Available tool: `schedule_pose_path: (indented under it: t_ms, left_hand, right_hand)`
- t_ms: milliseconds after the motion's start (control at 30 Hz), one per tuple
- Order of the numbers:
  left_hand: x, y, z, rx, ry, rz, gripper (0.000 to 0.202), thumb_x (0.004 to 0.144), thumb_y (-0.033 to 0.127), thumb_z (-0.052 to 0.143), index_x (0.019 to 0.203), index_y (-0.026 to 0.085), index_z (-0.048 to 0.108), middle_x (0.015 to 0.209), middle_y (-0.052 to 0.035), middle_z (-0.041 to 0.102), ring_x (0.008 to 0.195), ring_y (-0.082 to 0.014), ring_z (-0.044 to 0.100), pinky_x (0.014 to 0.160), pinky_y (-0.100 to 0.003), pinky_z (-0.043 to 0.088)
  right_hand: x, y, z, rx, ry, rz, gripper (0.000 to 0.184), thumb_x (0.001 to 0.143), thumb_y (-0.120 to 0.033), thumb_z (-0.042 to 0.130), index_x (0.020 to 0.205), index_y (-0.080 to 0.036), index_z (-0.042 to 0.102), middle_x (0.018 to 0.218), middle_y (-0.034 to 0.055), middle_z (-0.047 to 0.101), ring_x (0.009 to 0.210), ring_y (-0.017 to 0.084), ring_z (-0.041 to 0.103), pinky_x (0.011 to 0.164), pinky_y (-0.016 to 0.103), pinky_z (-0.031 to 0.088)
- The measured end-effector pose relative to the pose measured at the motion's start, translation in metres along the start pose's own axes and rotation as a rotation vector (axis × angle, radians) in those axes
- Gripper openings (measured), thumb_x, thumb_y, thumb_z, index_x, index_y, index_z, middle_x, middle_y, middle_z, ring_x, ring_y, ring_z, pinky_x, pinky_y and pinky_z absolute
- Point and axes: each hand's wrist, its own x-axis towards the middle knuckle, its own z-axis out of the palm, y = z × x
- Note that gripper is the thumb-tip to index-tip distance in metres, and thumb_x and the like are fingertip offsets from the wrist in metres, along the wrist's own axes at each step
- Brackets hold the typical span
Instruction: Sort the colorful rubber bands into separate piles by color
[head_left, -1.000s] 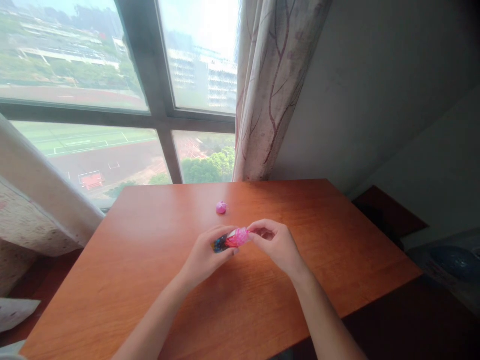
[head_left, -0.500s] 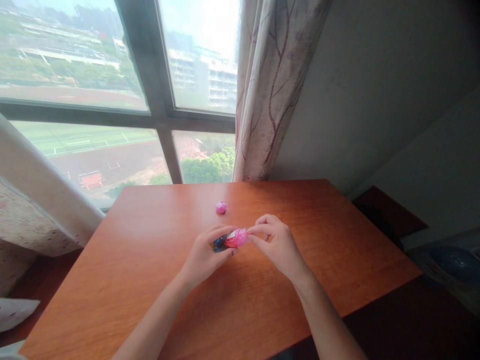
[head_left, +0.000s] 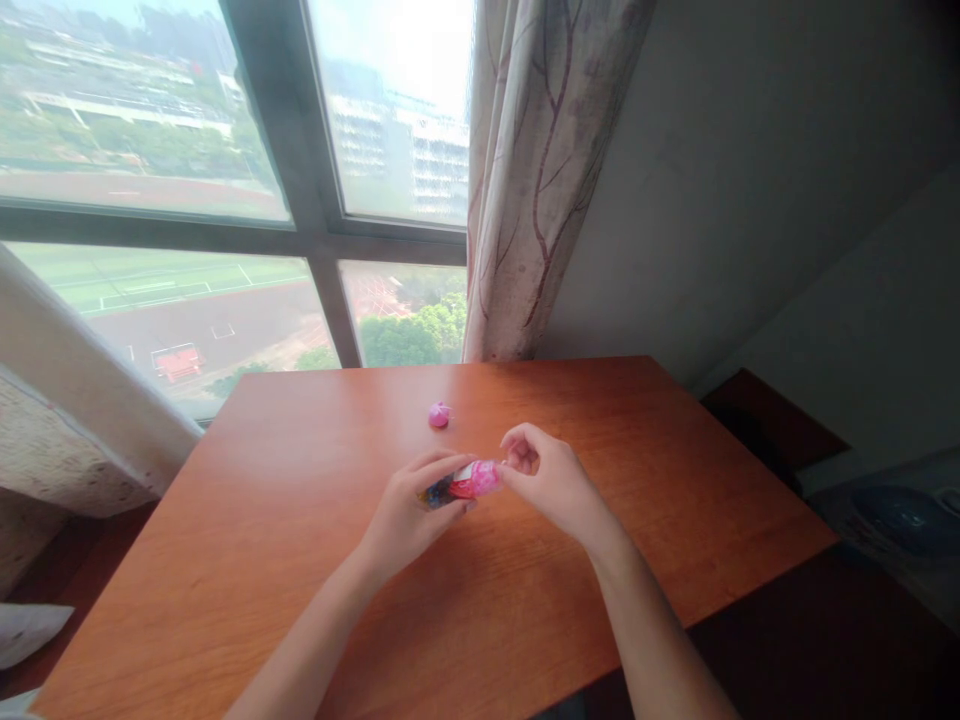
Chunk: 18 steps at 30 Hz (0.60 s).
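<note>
Though still at packet (head_left: 466, 481), right fingers (head_left: 526, 437) looser.

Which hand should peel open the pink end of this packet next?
Likely right: the right hand has fingertips at the pink end of the packet; the left hand grips its dark end.

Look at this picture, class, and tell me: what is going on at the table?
A person works bare-handed at a wooden table beside a window. The left hand has a closed grip on a small pink packet, while the right hand pinches its pink end. A small pink lump lies on the table beyond the hands, apart from them.
</note>
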Motion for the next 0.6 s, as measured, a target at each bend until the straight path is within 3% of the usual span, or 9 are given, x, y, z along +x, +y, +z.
schedule_pose_path:
  t_ms: [133,233,400,600]
  left_hand:
    - [0.000,-0.001,0.001,0.017,0.028,0.011,0.033,0.078,0.018,0.068,0.111,0.020,0.069,0.105,-0.0084,0.068,0.091,-0.0193,0.065,0.077,-0.027,0.052]
    - [0.000,-0.002,0.002,0.025,0.054,0.021,0.033,0.077,0.016,0.068,0.110,0.020,0.069,0.106,-0.0077,0.068,0.091,-0.0185,0.064,0.078,-0.026,0.052]
    - [0.000,-0.002,0.004,0.039,0.074,0.028,0.033,0.078,0.015,0.068,0.110,0.020,0.069,0.106,-0.0075,0.067,0.092,-0.0182,0.064,0.080,-0.026,0.051]
    - [0.002,0.004,0.002,0.002,0.122,-0.007,0.031,0.076,0.019,0.070,0.108,0.020,0.070,0.104,-0.0074,0.069,0.090,-0.0189,0.065,0.078,-0.027,0.052]
  right_hand:
    - [-0.002,-0.004,0.002,-0.088,0.029,-0.014,0.005,0.077,-0.020,0.065,0.075,-0.020,0.061,0.068,-0.0027,0.063,0.062,0.012,0.057,0.057,0.022,0.041]
    - [-0.006,-0.009,0.003,-0.184,0.076,-0.063,0.010,0.079,-0.015,0.065,0.071,-0.021,0.062,0.067,-0.0019,0.063,0.062,0.013,0.057,0.058,0.023,0.040]
    - [-0.014,-0.013,0.001,-0.258,0.022,-0.197,0.012,0.087,-0.014,0.062,0.084,-0.022,0.071,0.079,0.0009,0.065,0.071,0.014,0.058,0.067,0.025,0.042]
    - [-0.021,-0.017,-0.002,-0.326,-0.034,-0.207,0.027,0.091,-0.013,0.052,0.104,-0.025,0.072,0.084,0.0021,0.060,0.075,0.015,0.056,0.067,0.025,0.042]
